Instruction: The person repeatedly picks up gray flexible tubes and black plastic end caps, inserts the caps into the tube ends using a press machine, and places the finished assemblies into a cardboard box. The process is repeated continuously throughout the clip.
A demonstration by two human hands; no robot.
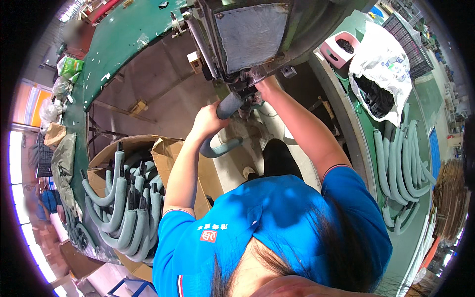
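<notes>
My left hand (209,120) is wrapped round a curved grey-green foam-covered tube (230,106). One end of this tube reaches up to the underside of the machine head (251,34); its other, bent end hangs below my hand and points right. Close by on the right, my right hand (267,87) is raised to the bottom of the machine, beside the tube's upper end. Its fingers are hidden behind the machine's lower parts, so what they touch does not show.
Many similar tubes fill a cardboard box (210,171) at left. More tubes (396,163) lie on the green right-hand table, near a white sack (386,54) of black parts and a pink container (339,49). A green tabletop (118,44) curves round the far left.
</notes>
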